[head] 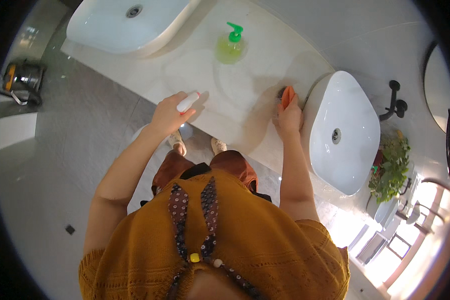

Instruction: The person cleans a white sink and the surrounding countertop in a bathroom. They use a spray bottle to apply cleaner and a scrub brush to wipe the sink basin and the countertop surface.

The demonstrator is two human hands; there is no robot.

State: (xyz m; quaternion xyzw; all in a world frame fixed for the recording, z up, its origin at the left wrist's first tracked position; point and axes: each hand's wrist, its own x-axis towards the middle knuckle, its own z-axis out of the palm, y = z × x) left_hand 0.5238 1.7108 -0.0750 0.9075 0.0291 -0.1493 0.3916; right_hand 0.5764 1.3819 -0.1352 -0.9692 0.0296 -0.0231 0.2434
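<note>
My left hand [168,114] is closed around a white spray-bottle head with red details [188,103], at the front edge of the pale stone countertop [240,108]. The rest of that item is hidden under my fingers. My right hand [290,118] grips a folded orange cloth [288,96] low over the counter, just left of a white vessel basin [341,157]. A small dark patch shows beside the cloth; I cannot tell what it is. Farther back on the counter stands a clear soap bottle with a green pump [230,48], holding yellow-green liquid.
A second white basin [150,28] sits at the upper left. Beyond the right basin are a black wall-mounted tap [392,101], a green leafy plant [392,167] and a round mirror [437,86]. A black-and-orange appliance [22,82] is at the far left, by the grey tiled floor [93,101].
</note>
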